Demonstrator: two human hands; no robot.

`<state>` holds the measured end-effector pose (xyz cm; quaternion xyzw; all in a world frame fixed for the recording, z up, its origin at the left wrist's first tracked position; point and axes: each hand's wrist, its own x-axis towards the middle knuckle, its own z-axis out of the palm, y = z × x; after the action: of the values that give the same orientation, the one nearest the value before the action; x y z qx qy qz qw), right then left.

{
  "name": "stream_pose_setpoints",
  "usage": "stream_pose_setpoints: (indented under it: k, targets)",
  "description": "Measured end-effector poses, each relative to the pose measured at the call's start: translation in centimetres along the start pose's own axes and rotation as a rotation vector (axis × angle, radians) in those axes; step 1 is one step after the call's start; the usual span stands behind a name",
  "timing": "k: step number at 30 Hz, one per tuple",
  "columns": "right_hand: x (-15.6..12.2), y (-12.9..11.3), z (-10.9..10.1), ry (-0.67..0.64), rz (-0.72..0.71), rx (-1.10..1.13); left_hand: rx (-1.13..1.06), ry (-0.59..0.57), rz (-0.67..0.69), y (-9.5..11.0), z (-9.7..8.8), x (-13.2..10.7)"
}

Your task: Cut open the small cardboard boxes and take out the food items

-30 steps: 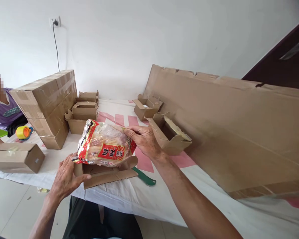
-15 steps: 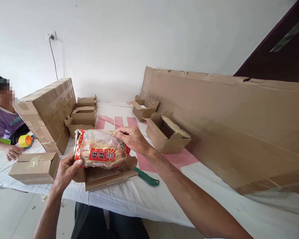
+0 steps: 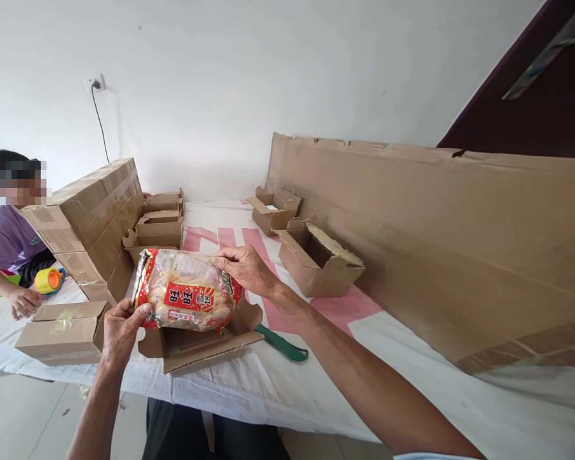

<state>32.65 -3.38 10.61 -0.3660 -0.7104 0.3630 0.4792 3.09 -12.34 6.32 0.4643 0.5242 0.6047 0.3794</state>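
Note:
Both my hands hold a red-and-clear snack bag (image 3: 186, 289) just above an open cardboard box (image 3: 199, 342) at the table's front edge. My left hand (image 3: 119, 329) pinches the bag's lower left corner. My right hand (image 3: 244, 268) grips its upper right edge. The bag lies roughly level, with its label facing me.
A green-handled tool (image 3: 282, 343) lies right of the box. Two open boxes (image 3: 319, 259) (image 3: 273, 209) stand beside a long flat cardboard sheet (image 3: 441, 249). Taped cartons (image 3: 93, 220) and small open boxes (image 3: 156, 223) stand left. A person in purple (image 3: 7, 239) sits by a sealed box (image 3: 62, 329) and a tape dispenser (image 3: 48, 280).
My left hand has left the box's flap and taken the bag's left corner. The bag has been turned level and lowered over the open box.

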Motion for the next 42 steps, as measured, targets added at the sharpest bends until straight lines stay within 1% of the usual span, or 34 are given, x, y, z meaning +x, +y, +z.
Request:
stream_pose_setpoints:
  k: [2,3,5,8,10,11,13,14,15,16,17,19,21,23,27,32,37,42]
  targets:
    - [-0.2,-0.2,-0.3,-0.041,0.037,-0.029,-0.016,0.032,0.059,0.2,-0.2,0.6]
    - [-0.3,-0.3,-0.5,-0.078,0.058,-0.037,-0.015,0.028,0.089,0.5,-0.2,1.1]
    - [-0.4,-0.6,-0.9,-0.178,0.097,-0.015,0.003,-0.022,0.138,1.1,-0.2,2.1]
    - [-0.4,-0.7,-0.9,-0.344,0.142,0.12,0.051,-0.11,0.193,2.4,0.4,4.3]
    - [-0.4,-0.3,-0.4,-0.383,0.173,0.222,0.061,-0.129,0.218,3.2,1.0,5.8]
    - [-0.4,0.0,-0.1,-0.367,0.187,0.265,0.039,-0.117,0.23,3.5,1.4,6.5]
    - [-0.5,0.8,0.7,-0.288,0.207,0.341,-0.045,-0.066,0.262,4.0,2.1,7.5]
    - [-0.5,1.3,1.0,-0.241,0.21,0.385,-0.096,-0.048,0.277,4.1,2.4,7.6]
    - [-0.5,1.7,1.4,-0.194,0.211,0.436,-0.132,-0.055,0.279,4.2,2.7,7.6]
    - [-0.5,2.1,1.8,-0.145,0.211,0.489,-0.147,-0.094,0.263,4.0,2.9,7.4]
    - [-0.4,2.5,2.2,-0.092,0.211,0.537,-0.143,-0.163,0.229,3.8,3.2,7.1]
    - [-0.2,3.3,3.0,0.0,0.209,0.594,-0.119,-0.342,0.13,3.0,3.6,6.2]
    - [0.2,4.0,3.7,0.055,0.207,0.595,-0.106,-0.477,0.064,2.1,3.9,5.6]
    - [0.6,4.6,4.3,0.071,0.207,0.583,-0.11,-0.528,0.055,1.2,4.2,5.6]
    - [1.0,5.6,4.9,0.065,0.219,0.584,-0.112,-0.505,0.055,0.7,4.3,6.6]
    - [1.1,6.0,4.9,0.047,0.218,0.594,-0.135,-0.488,0.016,0.7,4.4,7.7]
    - [0.9,6.4,4.7,0.018,0.232,0.592,-0.11,-0.485,0.012,-0.1,4.4,8.1]
    - [0.7,7.2,4.6,0.008,0.247,0.578,-0.095,-0.487,0.007,-0.6,4.5,8.2]
